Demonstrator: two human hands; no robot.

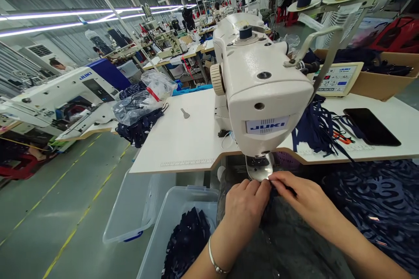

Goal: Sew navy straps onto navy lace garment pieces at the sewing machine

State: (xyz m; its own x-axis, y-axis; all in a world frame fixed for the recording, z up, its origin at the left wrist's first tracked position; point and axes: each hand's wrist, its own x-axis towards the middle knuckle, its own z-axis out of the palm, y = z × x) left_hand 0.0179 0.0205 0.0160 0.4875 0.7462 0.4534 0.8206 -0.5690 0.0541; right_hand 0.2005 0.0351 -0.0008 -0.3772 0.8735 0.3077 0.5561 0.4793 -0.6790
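Note:
A white JUKI sewing machine (266,83) stands in front of me, its head pointing my way. Under the head is a shiny metal work plate (260,171). My left hand (247,202) is at the front edge of this plate, fingers curled together and pressed down. Beside it, my right hand (299,189) pinches with thumb and forefinger at the plate's right edge. Both hold a small dark navy fabric piece (270,202), mostly hidden by the fingers; some of it shows hanging between them. A dark grey cloth (291,235) covers the lap below.
Navy straps (316,128), orange-handled snips (343,138) and a black phone (373,126) lie right of the machine, near a control panel (340,79). Leftward are a flat metal piece (185,113) and a plastic bag (140,102). A clear bin (160,226) holds navy pieces; patterned navy fabric (376,200) lies lower right.

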